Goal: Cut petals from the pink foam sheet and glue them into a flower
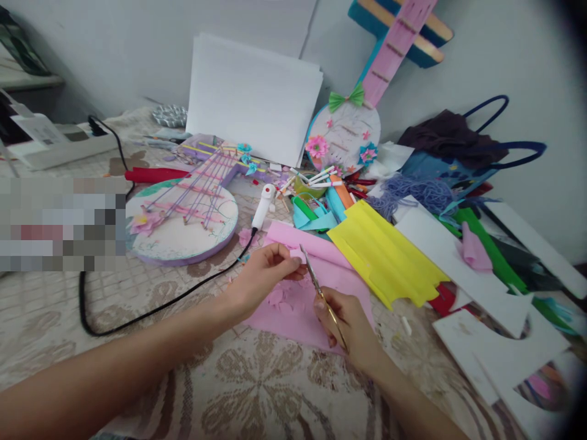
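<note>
A pink scrap (pixel 297 255) is pinched in the left hand (pixel 273 263), close by the tips of the scissors (pixel 313 276), which the right hand (pixel 346 315) grips. Beneath lies a pink sheet (pixel 298 329), with yellow paper (pixel 383 250) on its right, a glue gun (pixel 263 208) beyond

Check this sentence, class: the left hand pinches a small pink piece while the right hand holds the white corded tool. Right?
No: the head view shows the right hand holding scissors, not the white corded tool. The left hand does pinch a small pink piece.
</note>
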### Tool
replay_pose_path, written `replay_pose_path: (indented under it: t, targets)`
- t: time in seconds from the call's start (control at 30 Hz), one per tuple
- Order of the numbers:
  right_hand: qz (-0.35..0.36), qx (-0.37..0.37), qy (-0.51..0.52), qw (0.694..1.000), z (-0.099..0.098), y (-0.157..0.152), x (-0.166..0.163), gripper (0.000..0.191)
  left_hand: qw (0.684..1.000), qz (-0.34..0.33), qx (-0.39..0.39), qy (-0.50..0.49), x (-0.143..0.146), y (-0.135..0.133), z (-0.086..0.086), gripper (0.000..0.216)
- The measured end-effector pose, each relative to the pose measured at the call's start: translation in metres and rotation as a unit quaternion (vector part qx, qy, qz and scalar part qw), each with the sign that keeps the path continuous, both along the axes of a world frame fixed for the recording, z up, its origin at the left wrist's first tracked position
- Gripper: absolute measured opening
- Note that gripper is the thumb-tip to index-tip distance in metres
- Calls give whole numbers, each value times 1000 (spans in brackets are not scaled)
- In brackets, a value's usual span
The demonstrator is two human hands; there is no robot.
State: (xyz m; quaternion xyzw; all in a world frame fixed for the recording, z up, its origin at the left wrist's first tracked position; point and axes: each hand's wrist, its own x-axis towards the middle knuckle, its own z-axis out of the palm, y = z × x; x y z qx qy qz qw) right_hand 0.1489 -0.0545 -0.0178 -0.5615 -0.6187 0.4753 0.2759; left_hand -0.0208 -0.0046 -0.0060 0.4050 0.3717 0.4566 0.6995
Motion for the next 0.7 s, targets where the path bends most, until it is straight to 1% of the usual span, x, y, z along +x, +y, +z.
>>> replay_pose_path:
  t: [0.13,0.2,0.27,0.37,0.47,0.57,0.7]
  targets:
    - [-8,-22,17,1000,3,1,-2,36,1000,-25,-3,0,-3,3,1,20]
    - [-22,-20,38,999,6,2,-2,37,999,-51,-1,16,-4,4,2,20]
    - [-41,-10,60,997,9,3,-2,36,994,-95,-4,45,-4,3,2,20]
    - [-57,7,73,996,12,6,1,27,983,-168,-10,77,-2,1,1,20]
    - [-62,-4,82,995,13,7,2,21,974,-209,-4,87,-1,-1,-2,19]
    - [-53,-13,82,995,14,8,1,16,969,-227,5,92,0,-2,-5,18]
    - [-48,-9,67,997,13,8,-1,12,974,-203,9,104,0,-2,-4,17]
